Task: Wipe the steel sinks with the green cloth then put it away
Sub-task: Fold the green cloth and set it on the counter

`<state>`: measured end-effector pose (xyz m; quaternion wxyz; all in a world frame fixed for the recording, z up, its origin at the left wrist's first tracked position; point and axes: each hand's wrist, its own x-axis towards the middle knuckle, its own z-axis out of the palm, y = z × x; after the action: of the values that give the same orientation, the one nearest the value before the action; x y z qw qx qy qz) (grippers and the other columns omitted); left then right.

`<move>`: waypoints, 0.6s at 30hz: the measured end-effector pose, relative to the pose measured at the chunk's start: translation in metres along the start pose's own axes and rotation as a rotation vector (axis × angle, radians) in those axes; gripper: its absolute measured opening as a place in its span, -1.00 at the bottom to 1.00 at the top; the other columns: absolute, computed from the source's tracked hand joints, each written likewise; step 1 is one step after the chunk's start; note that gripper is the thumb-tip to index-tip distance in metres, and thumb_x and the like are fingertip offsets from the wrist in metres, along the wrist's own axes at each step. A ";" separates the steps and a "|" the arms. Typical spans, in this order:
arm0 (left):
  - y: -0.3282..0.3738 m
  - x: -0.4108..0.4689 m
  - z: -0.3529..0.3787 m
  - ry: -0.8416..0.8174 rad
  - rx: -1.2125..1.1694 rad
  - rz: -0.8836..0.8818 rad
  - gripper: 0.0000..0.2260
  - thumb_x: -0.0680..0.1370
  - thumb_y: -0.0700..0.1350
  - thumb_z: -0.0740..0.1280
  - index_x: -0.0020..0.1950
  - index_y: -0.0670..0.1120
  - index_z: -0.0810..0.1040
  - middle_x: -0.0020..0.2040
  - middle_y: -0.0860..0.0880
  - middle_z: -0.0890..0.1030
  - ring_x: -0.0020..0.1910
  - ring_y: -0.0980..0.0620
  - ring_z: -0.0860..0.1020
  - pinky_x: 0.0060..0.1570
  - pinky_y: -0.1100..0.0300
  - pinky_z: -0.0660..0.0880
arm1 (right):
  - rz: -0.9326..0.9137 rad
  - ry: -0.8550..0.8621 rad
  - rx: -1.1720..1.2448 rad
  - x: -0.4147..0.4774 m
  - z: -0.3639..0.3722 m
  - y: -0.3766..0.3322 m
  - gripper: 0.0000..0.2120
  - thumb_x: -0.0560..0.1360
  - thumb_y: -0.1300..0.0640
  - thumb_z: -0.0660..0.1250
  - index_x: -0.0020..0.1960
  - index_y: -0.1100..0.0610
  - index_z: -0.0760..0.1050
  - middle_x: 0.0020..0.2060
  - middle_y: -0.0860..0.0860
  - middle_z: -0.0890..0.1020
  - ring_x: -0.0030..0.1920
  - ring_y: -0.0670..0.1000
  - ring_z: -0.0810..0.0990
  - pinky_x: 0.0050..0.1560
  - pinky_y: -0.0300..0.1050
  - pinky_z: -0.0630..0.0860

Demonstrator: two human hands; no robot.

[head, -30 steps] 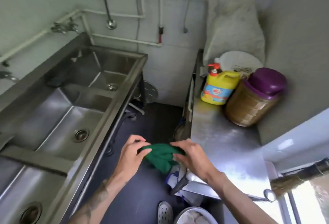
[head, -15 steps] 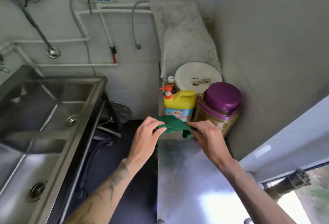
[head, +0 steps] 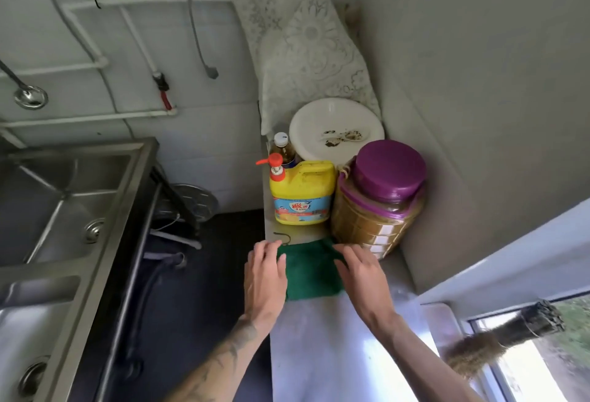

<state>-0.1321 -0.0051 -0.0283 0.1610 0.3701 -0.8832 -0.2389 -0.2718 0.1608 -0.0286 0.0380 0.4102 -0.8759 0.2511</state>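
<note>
green cloth (head: 311, 272), folded flat on steel counter (head: 325, 353) just before yellow detergent jug (head: 301, 192); left hand (head: 265, 277), right hand (head: 362, 277) flat-fingered, pressing its edges to stow it.

The cloth (head: 311, 274) lay flat on the counter (head: 335, 353), with the left hand (head: 265, 277) on its left edge and the right hand (head: 364, 277) on its right. Just behind it stood the soap jug (head: 301, 194) on the left and the jar (head: 376, 207) on the right, and the plate (head: 335, 128) was behind those. The sinks (head: 48, 210) were way off left.
</note>
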 end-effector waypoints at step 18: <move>-0.036 -0.030 0.020 -0.406 0.247 0.163 -0.46 0.66 0.26 0.13 0.60 0.09 0.41 0.56 -0.06 0.49 0.49 -0.08 0.51 0.49 -0.14 0.42 | 0.023 -0.405 -0.089 -0.013 0.041 -0.016 -0.37 0.66 -0.28 -0.02 0.51 0.07 0.46 0.42 0.05 0.56 0.42 0.12 0.54 0.37 0.05 0.37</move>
<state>-0.1008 0.0008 -0.0673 -0.0472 0.2588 -0.9469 -0.1848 -0.2451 0.1421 -0.0612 -0.1234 0.4403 -0.8805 0.1252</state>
